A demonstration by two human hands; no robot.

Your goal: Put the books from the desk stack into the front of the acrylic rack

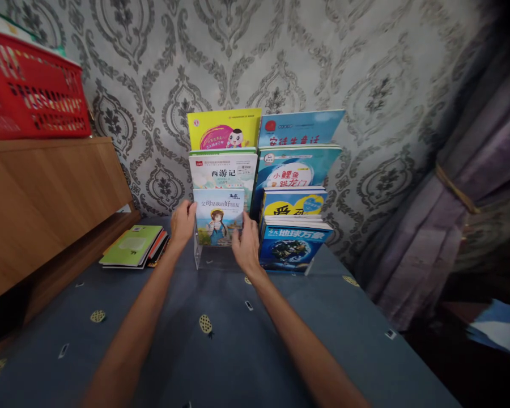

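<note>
A small picture book (217,229) with a pale blue cover and a child in a hat is upright at the front left of a clear book rack (198,256). My left hand (182,224) grips its left edge, fingers partly hidden behind it. At the opposite edge, my right hand (246,242) has its thumb by the lower front corner and its fingers along the side. Behind stand a white book (223,170) and a taller yellow book (225,127). The rack's right column holds a globe-covered book (295,249), a yellow-and-blue book (295,205) and teal books (300,167).
Green-topped stacked books (134,246) lie left of the rack on the dark blue cloth (165,351). A wooden cabinet (51,198) with a red basket (34,85) flanks the left side. Patterned wall behind; a tied curtain (425,226) hangs right.
</note>
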